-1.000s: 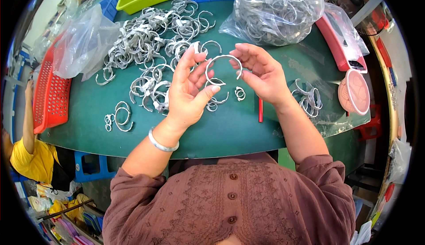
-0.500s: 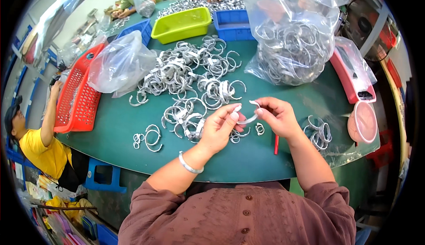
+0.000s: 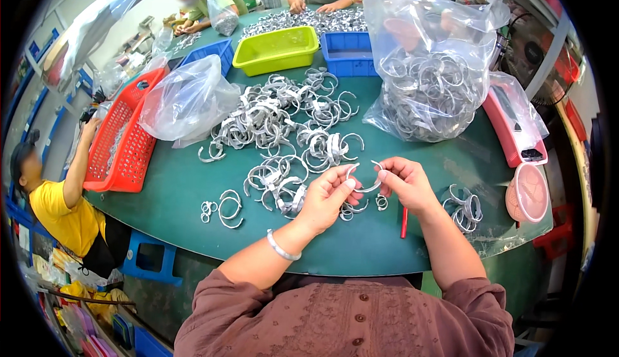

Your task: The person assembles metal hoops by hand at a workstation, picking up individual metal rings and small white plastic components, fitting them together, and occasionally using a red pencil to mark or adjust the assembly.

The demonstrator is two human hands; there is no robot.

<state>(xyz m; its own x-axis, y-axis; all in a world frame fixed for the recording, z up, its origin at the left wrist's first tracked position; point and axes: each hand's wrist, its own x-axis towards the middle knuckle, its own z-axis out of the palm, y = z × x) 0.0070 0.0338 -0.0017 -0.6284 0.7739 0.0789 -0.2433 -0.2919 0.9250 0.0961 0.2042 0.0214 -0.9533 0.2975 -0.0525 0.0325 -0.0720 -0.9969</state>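
Note:
An open silver cuff bracelet (image 3: 370,190) is held between my two hands, its gap facing away from me. My left hand (image 3: 330,194) pinches one side between thumb and fingers. On the opposite side, the thumb and fingertips of my right hand (image 3: 406,181) grip near the other end. A heap of similar bracelets (image 3: 258,119) lies beyond my hands, and a looser cluster (image 3: 277,181) is just left of my left hand. Below the held bracelet are small rings (image 3: 382,203), and a red stick-shaped tool (image 3: 404,222) lies beside my right wrist.
Two bracelets (image 3: 230,209) and small rings (image 3: 207,211) lie left; more bracelets (image 3: 463,210) lie right. Around the green table (image 3: 187,241) stand a red basket (image 3: 122,144), a yellow-green tray (image 3: 274,60), a blue bin (image 3: 349,65) and a full clear bag (image 3: 435,92). Other people are nearby.
The held bracelet has turned, so its curve now shows as a U between my hands. My right-hand fingers have shifted along it. The whole view has tilted slightly upward.

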